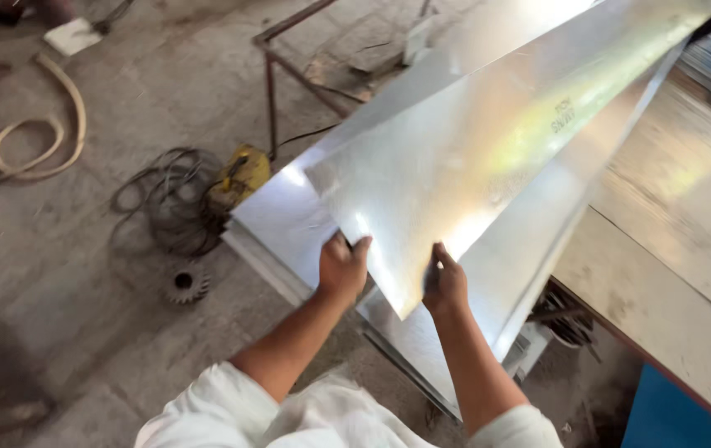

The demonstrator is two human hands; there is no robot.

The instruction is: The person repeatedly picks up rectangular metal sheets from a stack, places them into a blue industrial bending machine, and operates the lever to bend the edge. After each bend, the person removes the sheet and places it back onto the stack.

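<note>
Fingers of your left hand (341,267) and right hand (444,284) clamp the metal sheet (488,149); its sharp near edge could cut you if it slips.

Shiny galvanized metal sheet (472,158), tilted, near edge lifted off stack.
</note>
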